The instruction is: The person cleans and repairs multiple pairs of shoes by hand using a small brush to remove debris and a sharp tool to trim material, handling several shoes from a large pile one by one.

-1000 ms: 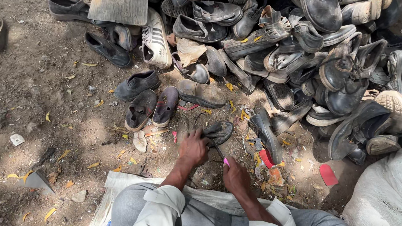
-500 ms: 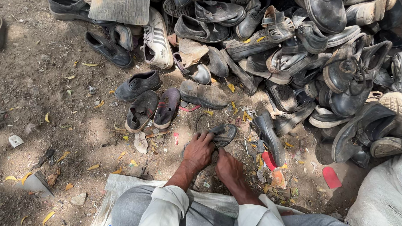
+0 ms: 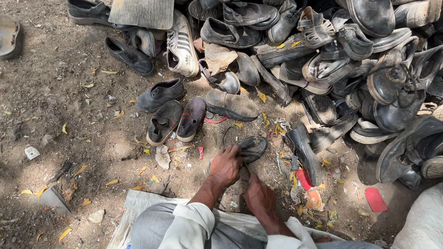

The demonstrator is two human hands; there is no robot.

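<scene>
Left hand (image 3: 226, 164) fingers (image 3: 236, 151) curl over the edge of a dark worn shoe (image 3: 252, 148), gripping it on the dirt ground (image 3: 59, 110). Right hand (image 3: 260, 197) sits just below, fingers tucked under — can't tell their state. Beyond the shoe, a black shoe (image 3: 305, 153); further up, a huge shoe pile (image 3: 356, 56).

I note a white sneaker (image 3: 181, 45) left of the shoe heap (image 3: 337, 51); brown sandal (image 3: 6, 35) far left of it.
</scene>
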